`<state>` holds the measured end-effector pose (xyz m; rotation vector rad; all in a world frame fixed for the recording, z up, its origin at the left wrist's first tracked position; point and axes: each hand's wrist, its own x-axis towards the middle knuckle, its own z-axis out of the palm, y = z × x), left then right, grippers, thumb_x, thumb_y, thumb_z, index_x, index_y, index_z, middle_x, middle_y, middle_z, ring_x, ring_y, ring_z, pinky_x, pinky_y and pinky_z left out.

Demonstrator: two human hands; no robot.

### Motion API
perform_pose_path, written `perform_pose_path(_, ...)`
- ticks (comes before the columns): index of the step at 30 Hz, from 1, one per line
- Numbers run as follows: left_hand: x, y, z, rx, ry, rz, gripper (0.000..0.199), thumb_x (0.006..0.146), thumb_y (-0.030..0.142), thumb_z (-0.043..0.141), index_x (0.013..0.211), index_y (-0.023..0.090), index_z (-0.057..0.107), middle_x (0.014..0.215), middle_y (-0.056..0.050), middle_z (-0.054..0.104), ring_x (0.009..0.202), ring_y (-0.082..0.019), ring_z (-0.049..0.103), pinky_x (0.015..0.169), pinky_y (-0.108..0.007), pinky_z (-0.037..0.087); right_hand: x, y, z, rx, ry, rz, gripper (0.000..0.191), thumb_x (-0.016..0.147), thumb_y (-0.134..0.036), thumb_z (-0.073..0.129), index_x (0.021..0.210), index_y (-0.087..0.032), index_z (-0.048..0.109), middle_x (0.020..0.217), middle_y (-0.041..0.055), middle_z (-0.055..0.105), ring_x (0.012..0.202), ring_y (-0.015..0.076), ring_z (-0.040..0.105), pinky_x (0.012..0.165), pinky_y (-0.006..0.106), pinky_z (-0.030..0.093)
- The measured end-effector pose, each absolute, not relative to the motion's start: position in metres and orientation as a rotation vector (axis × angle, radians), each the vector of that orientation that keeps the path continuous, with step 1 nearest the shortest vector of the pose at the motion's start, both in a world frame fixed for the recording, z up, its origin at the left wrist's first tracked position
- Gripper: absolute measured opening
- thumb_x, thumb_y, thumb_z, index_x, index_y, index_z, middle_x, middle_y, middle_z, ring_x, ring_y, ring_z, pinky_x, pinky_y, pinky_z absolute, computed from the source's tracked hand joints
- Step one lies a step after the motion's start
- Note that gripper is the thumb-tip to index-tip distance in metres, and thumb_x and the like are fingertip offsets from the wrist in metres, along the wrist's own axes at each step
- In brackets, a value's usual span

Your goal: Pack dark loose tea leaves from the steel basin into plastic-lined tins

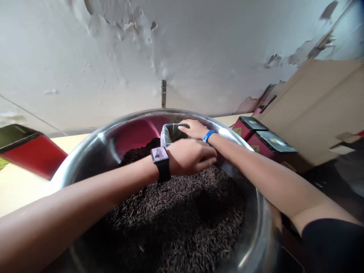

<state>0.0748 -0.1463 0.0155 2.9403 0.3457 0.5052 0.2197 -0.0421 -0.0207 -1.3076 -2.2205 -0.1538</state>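
Observation:
A big shiny metal basin [257, 223] holds a heap of dark, twisted loose tea leaves [176, 204]. At its far side a small container lined with a translucent plastic bag [165, 135] stands on the leaves, mouth up; its lower part is hidden behind my left hand. My right hand [195, 129], with a blue wristband, grips the container's far right rim. In front of it my left hand [192, 157], wearing a black watch, hangs over the leaves with its fingers curled closed; whatever they hold is hidden.
On the pale table [17, 185] a red box [36, 153] stands left of the basin. Dark red boxes with glossy tops [274, 142] are at the right, beside large cardboard [321, 110]. A peeling wall [199, 57] rises behind the basin.

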Motion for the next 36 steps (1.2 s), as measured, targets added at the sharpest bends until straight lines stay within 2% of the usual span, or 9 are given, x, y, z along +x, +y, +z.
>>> perform_pose_path(3,0.084,-0.161,-0.015,2.887,0.177,0.296,0.042,0.083,0.047,0.041,0.114,0.020,0.052,0.112,-0.008,0.055,0.102,-0.019,0.050,0.090,-0.032,0.037,0.220,-0.042,-0.020,-1.312,-2.280,-0.050,0.027,0.082,-0.033,0.046,0.095,-0.016,0.062,0.097,0.0038,0.064,0.088,0.0143,0.057,0.080,0.026,0.042)
perform_pose_path(6,0.086,-0.165,-0.045,2.822,0.239,0.159,0.067,0.073,0.062,0.045,0.128,0.024,0.038,0.134,-0.010,0.036,0.121,-0.029,0.033,0.097,-0.044,0.030,0.220,-0.041,-0.020,-1.360,-2.282,0.016,0.027,0.083,-0.035,0.044,0.097,-0.018,0.061,0.101,0.0050,0.063,0.093,0.0168,0.056,0.083,0.030,0.040)
perform_pose_path(9,0.088,-0.175,-0.057,2.734,0.256,0.032,0.076,0.069,0.068,0.042,0.133,0.028,0.029,0.140,-0.009,0.026,0.128,-0.033,0.020,0.098,-0.056,0.020,0.221,-0.040,-0.020,-1.355,-2.291,0.037,0.029,0.083,-0.037,0.043,0.098,-0.019,0.060,0.103,0.0052,0.062,0.096,0.0172,0.054,0.085,0.030,0.039)
perform_pose_path(11,0.092,-0.186,-0.054,2.708,0.212,0.044,0.076,0.069,0.066,0.044,0.133,0.029,0.026,0.141,-0.008,0.024,0.129,-0.032,0.017,0.099,-0.058,0.015,0.223,-0.038,-0.022,-1.348,-2.290,0.039,0.031,0.083,-0.039,0.042,0.099,-0.019,0.059,0.103,0.0052,0.062,0.095,0.0173,0.054,0.084,0.030,0.039)
perform_pose_path(15,0.100,-0.207,-0.044,2.704,0.032,0.155,0.071,0.073,0.055,0.051,0.133,0.028,0.026,0.141,-0.005,0.024,0.130,-0.028,0.017,0.103,-0.055,0.011,0.225,-0.036,-0.024,-1.343,-2.284,0.047,0.032,0.082,-0.041,0.043,0.098,-0.018,0.059,0.100,0.0050,0.062,0.092,0.0173,0.055,0.081,0.030,0.040)
perform_pose_path(19,0.102,-0.216,-0.045,2.703,-0.088,0.152,0.062,0.081,0.044,0.043,0.135,0.024,0.022,0.141,-0.005,0.024,0.131,-0.025,0.016,0.105,-0.051,0.010,0.223,-0.037,-0.022,-1.354,-2.289,0.058,0.031,0.083,-0.040,0.042,0.096,-0.018,0.059,0.098,0.0046,0.062,0.090,0.0164,0.054,0.079,0.029,0.039)
perform_pose_path(25,0.102,-0.215,-0.052,2.643,-0.022,0.053,0.062,0.083,0.049,0.035,0.137,0.022,0.018,0.143,-0.005,0.019,0.130,-0.025,0.016,0.105,-0.051,0.011,0.222,-0.039,-0.021,-1.389,-2.278,0.072,0.031,0.082,-0.039,0.043,0.097,-0.017,0.059,0.099,0.0050,0.061,0.091,0.0158,0.053,0.079,0.028,0.038)
perform_pose_path(28,0.102,-0.213,-0.050,2.620,-0.043,0.051,0.060,0.082,0.046,0.039,0.135,0.023,0.023,0.142,-0.003,0.020,0.130,-0.024,0.019,0.105,-0.047,0.016,0.222,-0.038,-0.021,-1.402,-2.265,0.076,0.031,0.082,-0.039,0.044,0.099,-0.017,0.059,0.100,0.0048,0.061,0.091,0.0160,0.053,0.079,0.027,0.037)
perform_pose_path(36,0.109,-0.213,-0.052,2.696,-0.087,0.167,0.054,0.075,0.042,0.049,0.123,0.018,0.042,0.133,-0.005,0.038,0.119,-0.023,0.036,0.103,-0.037,0.026,0.223,-0.038,-0.022,-1.403,-2.275,0.092,0.028,0.082,-0.037,0.045,0.098,-0.018,0.058,0.098,0.0034,0.062,0.090,0.0152,0.053,0.078,0.027,0.037)
